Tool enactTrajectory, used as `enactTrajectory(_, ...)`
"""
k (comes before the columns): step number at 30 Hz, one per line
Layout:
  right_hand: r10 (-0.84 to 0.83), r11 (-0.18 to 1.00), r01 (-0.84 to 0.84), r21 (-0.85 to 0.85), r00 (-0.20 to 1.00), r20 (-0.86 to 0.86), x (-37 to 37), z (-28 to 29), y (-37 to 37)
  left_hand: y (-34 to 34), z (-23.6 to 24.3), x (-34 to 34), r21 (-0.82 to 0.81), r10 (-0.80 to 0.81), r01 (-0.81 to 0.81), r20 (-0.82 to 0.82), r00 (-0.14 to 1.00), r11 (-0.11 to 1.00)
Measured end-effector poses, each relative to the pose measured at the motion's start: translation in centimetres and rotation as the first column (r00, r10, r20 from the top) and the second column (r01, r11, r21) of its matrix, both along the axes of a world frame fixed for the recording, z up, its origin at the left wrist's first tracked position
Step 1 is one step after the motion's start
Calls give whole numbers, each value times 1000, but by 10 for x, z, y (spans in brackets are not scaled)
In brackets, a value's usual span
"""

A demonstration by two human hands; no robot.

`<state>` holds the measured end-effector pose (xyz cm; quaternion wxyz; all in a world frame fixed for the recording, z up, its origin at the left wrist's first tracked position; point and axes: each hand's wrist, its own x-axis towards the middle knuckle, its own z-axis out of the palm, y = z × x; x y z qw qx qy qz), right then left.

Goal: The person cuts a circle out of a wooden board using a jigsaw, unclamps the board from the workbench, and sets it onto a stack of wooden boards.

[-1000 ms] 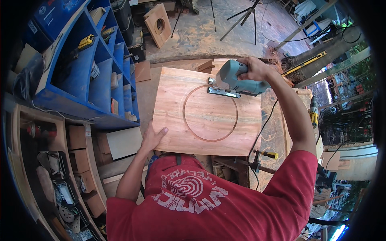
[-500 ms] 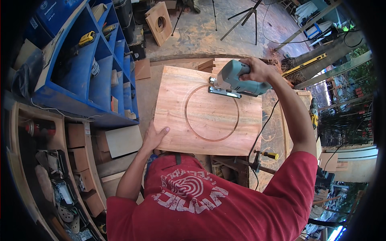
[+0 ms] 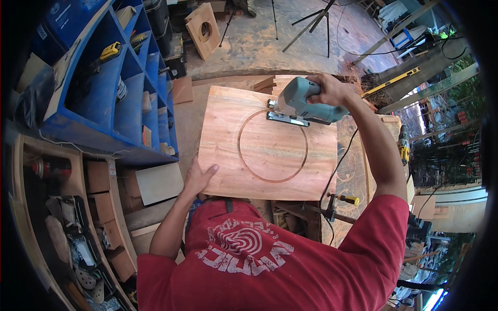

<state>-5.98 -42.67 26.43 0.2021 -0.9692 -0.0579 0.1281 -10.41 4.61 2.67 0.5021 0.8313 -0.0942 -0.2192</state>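
A pale wooden board with a circular cut line lies on the workbench. My right hand is closed round the top handle of a teal jigsaw, whose metal base rests on the board at the upper edge of the circle. My left hand grips the board's lower left corner, thumb on top and the other fingers hidden at the edge. A black cord runs down beside the board past a clamp with a yellow handle.
Blue shelving with tools stands at left, above wooden compartments. A wooden panel with a round hole and tripod stands are beyond the bench. A yellow level and drill are at right.
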Motion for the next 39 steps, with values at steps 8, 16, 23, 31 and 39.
enactTrajectory(8, -31, 999, 31, 37, 999, -17, 2, -6, -6, 1, 0, -2, -26, 12, -13, -15, 1000, 1000)
enactTrajectory(16, -4, 1000, 5, 19, 996, -84, 5, 1, -4, 2, -3, -3, -20, 28, -29, -33, 999, 999)
enactTrajectory(23, 88, 995, -87, -49, 996, 10, 5, -3, -12, 2, -12, -2, -13, 27, -27, -14, 1000, 1000)
enactTrajectory(31, 103, 994, -105, -12, 991, -88, 9, -1, -18, 4, -15, -2, -14, 36, -36, 52, 998, 999)
enactTrajectory(39, 164, 986, -167, -9, 977, -134, 11, -1, -26, 3, -16, -3, -26, 40, -38, 68, 997, 999)
